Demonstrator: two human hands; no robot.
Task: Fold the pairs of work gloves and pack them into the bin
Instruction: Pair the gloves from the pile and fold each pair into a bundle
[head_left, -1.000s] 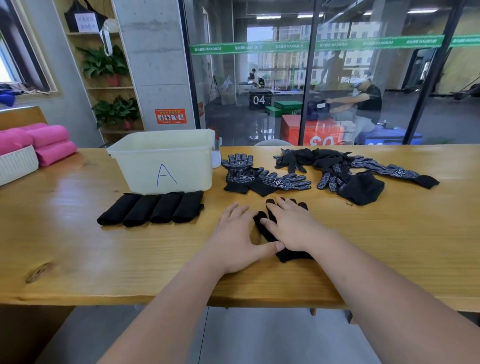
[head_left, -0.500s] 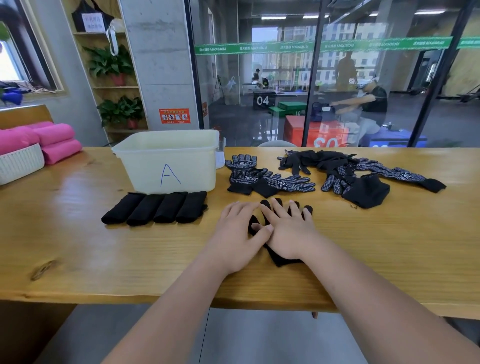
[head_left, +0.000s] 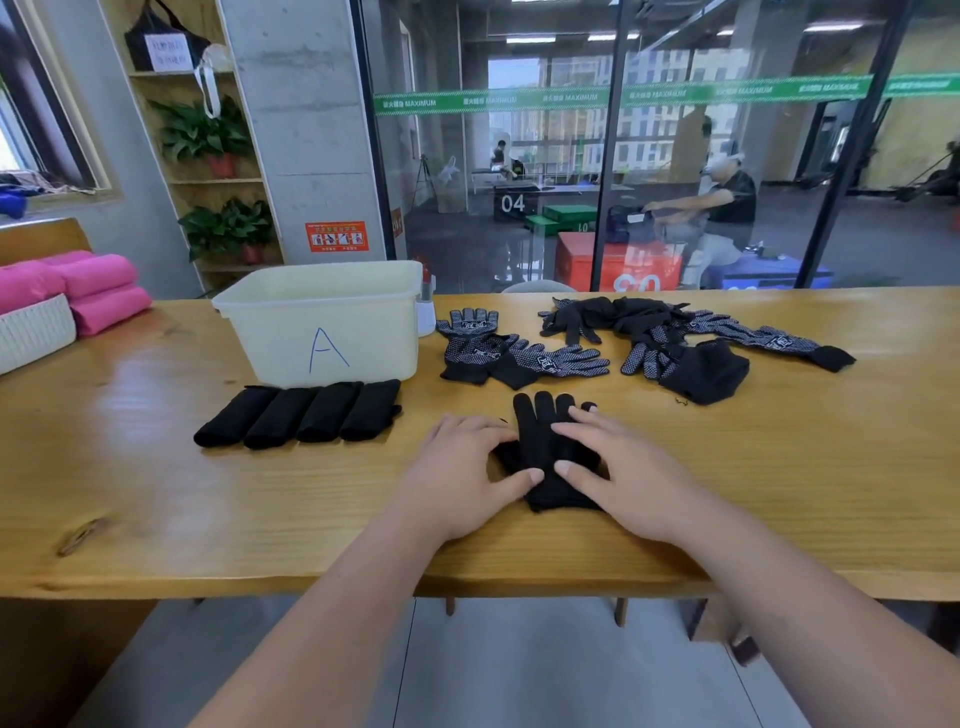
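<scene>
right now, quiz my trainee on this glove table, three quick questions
1. True or false: the four folded bundles lie inside the bin.
2. Which letter is written on the bin? a) A b) B c) D
3. What do the left hand and right hand press on?
Key: 1 false, they lie on the table in front of the bin. 2 a. 3 a black glove lying flat on the table.
</scene>
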